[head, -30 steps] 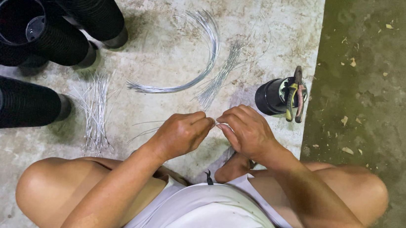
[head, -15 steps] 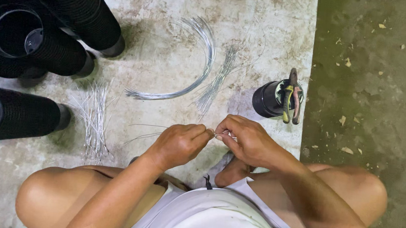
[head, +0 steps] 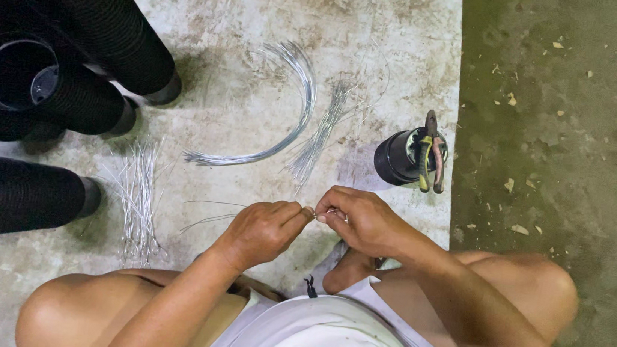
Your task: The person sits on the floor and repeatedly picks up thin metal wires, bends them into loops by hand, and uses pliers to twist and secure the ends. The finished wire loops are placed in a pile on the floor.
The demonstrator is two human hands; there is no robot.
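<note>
I squat over a concrete floor with both hands close together in front of my knees. My left hand (head: 264, 229) pinches one end of a thin silver wire (head: 206, 220) whose strands trail to the left. My right hand (head: 355, 217) grips the same wire at its other end, fingertips touching those of the left. The wire between the fingers is mostly hidden.
A curved bundle of wire (head: 283, 118) and a straight bundle (head: 317, 140) lie ahead. Short cut wires (head: 135, 191) lie at left. Pliers (head: 431, 151) rest on a small black pot (head: 399, 158). Stacks of black ribbed pots (head: 53, 81) lie at far left.
The view has shifted, so everything sits slightly lower and to the left. My hands stay together on the wire, fingers working slightly.
</note>
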